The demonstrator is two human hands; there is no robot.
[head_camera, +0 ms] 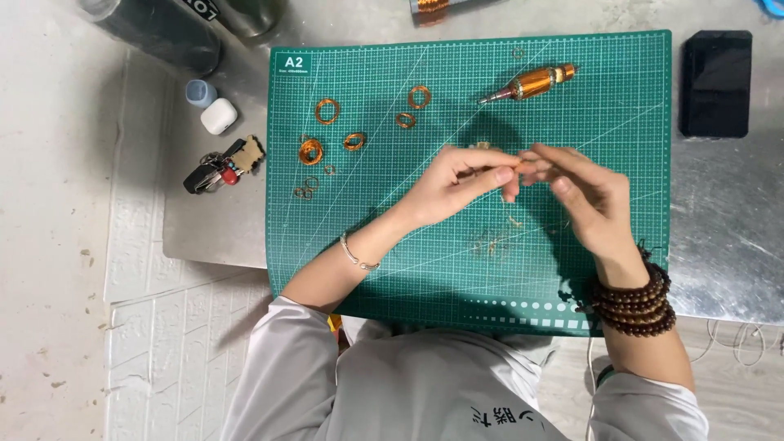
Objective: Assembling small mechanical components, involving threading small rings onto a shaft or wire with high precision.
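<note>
Just now, a thin strand of copper wire is pinched between the closed fingertips of the left hand and those of the right hand, held a little above the middle of the green cutting mat. Whether a coil is yet formed there cannot be told. Five finished copper coils are laid out at the mat's upper left, near a cluster of smaller rings. Loose wire scraps are scattered below the hands. One wound spindle is set beyond them.
</note>
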